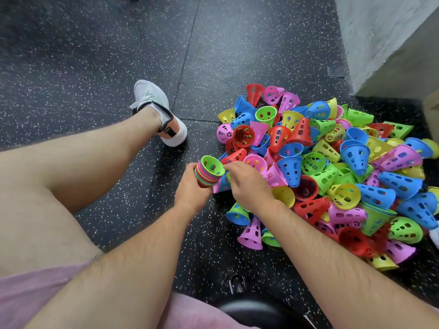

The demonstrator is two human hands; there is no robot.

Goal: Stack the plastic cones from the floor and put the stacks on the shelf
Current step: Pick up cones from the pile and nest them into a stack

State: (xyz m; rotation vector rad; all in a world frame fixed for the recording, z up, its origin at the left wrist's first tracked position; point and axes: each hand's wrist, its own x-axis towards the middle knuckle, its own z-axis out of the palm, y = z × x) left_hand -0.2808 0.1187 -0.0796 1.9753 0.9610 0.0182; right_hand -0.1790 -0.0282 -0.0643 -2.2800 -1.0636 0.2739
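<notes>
A big heap of loose plastic cones (332, 167) in red, blue, green, yellow and pink lies on the dark speckled floor at the right. My left hand (190, 188) grips a nested stack of cones (209, 172) held mouth-up, a green cone on top. My right hand (247, 184) sits just right of the stack at the heap's near edge, fingers curled by the stack's rim and over a pink cone (255, 162). Whether it grips anything is hidden by the hand.
My bare left leg and white shoe (159, 110) stretch across the floor to the left of the heap. A grey block or wall base (389, 43) stands at the far right. A black stool seat (259, 312) is under me. No shelf is in view.
</notes>
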